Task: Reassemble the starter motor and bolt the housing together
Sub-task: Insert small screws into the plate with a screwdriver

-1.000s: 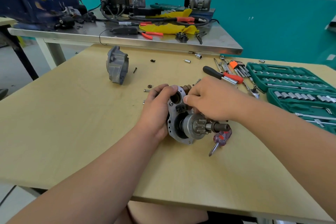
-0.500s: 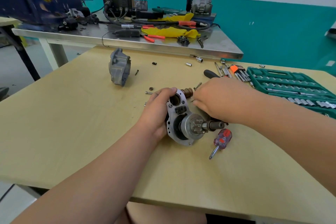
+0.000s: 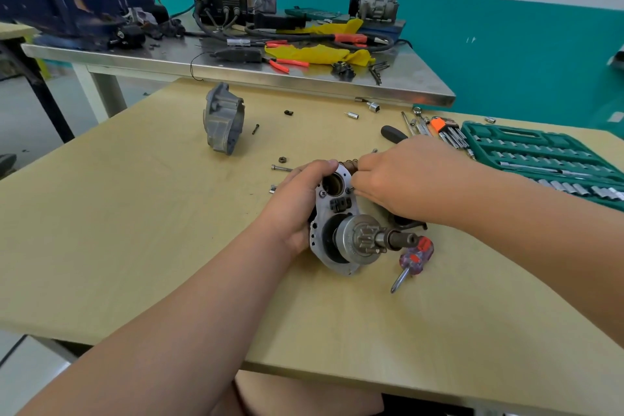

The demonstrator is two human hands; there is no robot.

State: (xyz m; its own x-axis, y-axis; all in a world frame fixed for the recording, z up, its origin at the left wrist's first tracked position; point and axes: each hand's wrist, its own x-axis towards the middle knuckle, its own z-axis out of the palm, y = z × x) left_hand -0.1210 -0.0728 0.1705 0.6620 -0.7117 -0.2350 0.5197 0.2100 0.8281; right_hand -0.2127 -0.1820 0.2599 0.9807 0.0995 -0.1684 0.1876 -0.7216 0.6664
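The starter motor (image 3: 341,233) lies on its side on the wooden table (image 3: 135,230), its silver plate and pinion gear shaft pointing right. My left hand (image 3: 297,199) grips its body from the left, thumb over the plate's top edge. My right hand (image 3: 401,179) rests at the plate's upper right, fingertips pinched at a small screw (image 3: 350,190) in the plate. A spring (image 3: 349,164) shows just behind the plate. The grey nose housing (image 3: 223,123) stands apart at the back left. Loose bolts (image 3: 280,168) and a nut (image 3: 282,159) lie left of my left hand.
A purple-red screwdriver (image 3: 413,258) lies right under the shaft tip. A green socket set case (image 3: 540,155) sits open at the right, with hex keys (image 3: 449,135) and a black-handled tool (image 3: 393,133) beside it. A cluttered steel bench (image 3: 236,61) stands behind.
My right hand moved off the front of the motor up to the plate's upper right edge. The pinion and shaft are now uncovered. My left hand kept its grip.
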